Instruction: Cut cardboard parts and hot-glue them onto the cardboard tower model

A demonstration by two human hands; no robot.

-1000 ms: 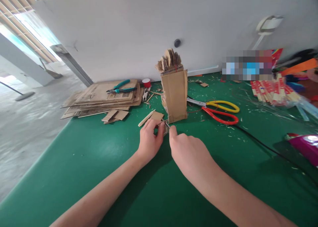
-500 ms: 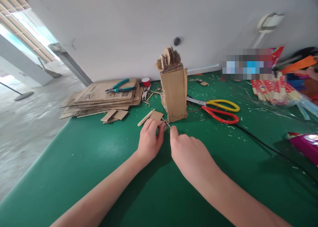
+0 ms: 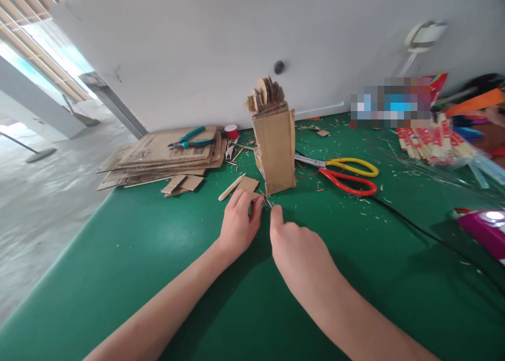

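Cardboard stack (image 3: pixel 158 158), pliers (image 3: pixel 191 139) on top. Left hand (image 3: pixel 236 224): fingers curled closed, contents hidden. Sliver (image 3: pixel 268 202): between both hands' fingertips, long axis slanting away-left toward the tower (image 3: pixel 276 150) just beyond. Right hand (image 3: pixel 294 245): fingertips pinched narrowly on the sliver's near end. Scissors (image 3: pixel 347 174), far right.

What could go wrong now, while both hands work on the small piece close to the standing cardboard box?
The right hand pinches a thin tool whose tip lies very near the left hand, which holds the small piece; a slip may prick a finger. The cardboard box stands upright just behind both hands; a nudge could tip it.
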